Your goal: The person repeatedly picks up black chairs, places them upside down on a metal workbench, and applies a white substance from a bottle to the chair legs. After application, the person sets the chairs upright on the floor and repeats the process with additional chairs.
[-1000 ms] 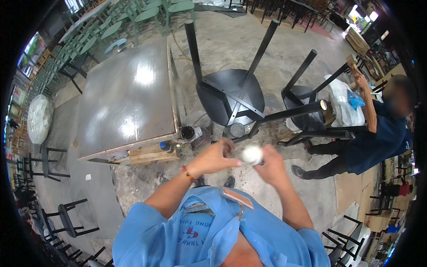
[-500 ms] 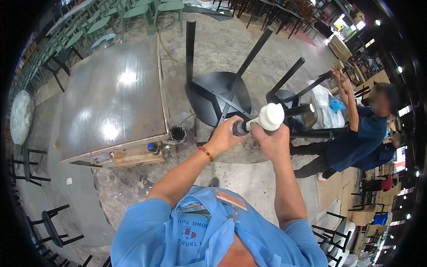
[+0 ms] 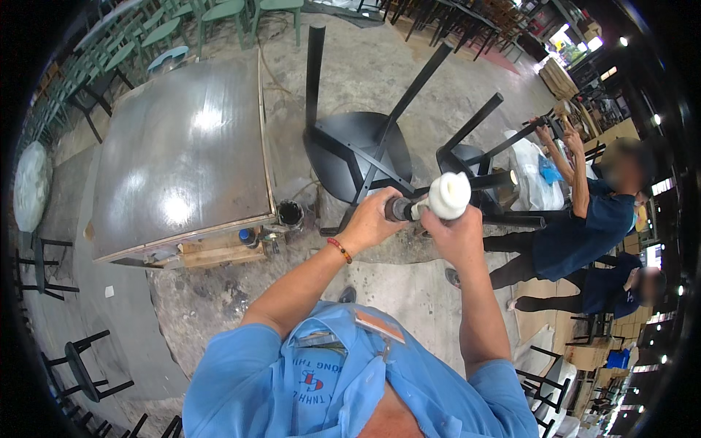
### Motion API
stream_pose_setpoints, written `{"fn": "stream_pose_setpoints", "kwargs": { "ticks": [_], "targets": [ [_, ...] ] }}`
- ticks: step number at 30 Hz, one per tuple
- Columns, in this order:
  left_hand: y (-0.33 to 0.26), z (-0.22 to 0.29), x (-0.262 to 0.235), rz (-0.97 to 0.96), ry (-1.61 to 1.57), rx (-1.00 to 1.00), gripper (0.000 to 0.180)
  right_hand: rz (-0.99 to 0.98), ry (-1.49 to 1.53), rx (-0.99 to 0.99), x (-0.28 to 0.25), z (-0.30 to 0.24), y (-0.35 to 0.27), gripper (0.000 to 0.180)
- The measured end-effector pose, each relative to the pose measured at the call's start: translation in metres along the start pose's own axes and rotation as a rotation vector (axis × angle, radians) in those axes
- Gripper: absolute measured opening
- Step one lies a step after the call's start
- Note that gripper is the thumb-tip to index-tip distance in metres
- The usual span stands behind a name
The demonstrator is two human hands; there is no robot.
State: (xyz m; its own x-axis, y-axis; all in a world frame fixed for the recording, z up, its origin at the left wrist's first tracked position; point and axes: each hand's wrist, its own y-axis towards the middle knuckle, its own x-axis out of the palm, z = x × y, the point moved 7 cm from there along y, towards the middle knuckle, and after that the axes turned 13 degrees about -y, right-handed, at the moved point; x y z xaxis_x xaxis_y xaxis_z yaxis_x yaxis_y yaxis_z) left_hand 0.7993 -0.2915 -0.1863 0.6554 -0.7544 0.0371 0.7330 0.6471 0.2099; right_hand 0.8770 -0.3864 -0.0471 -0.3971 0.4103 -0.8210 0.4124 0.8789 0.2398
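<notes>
Both hands (image 3: 412, 223) on chair leg (image 3: 398, 209)

Eatery hall: tables (image 3: 182, 153), upturned chairs (image 3: 358, 150).

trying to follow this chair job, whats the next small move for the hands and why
Probably keep wrapping the white foam pad around the leg tip. The left hand grips the black chair leg just behind its end, the right hand holds the pad against that end, and the pad looks only partly seated.
</notes>
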Motion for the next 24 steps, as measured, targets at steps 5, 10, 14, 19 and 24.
{"fn": "stream_pose_setpoints", "kwargs": {
  "ticks": [5,10,14,19,24],
  "targets": [
    [0.002,0.003,0.002,0.012,-0.069,0.034,0.046,0.037,0.083,-0.109,0.013,-0.003,0.01,0.029],
    [0.0,0.009,-0.004,0.003,0.022,0.02,0.042,-0.064,-0.045,-0.142,0.003,0.002,0.001,0.029],
    [0.0,0.009,0.0,0.017,0.024,0.066,0.042,-0.006,0.183,-0.071,0.006,0.008,0.011,0.025],
    [0.001,0.009,-0.003,-0.025,0.048,0.077,0.045,-0.136,-0.04,-0.156,-0.002,-0.009,0.001,0.026],
    [0.001,0.011,-0.001,-0.008,-0.01,0.091,0.045,-0.102,0.235,-0.053,0.006,-0.001,0.006,0.032]
  ]
}}
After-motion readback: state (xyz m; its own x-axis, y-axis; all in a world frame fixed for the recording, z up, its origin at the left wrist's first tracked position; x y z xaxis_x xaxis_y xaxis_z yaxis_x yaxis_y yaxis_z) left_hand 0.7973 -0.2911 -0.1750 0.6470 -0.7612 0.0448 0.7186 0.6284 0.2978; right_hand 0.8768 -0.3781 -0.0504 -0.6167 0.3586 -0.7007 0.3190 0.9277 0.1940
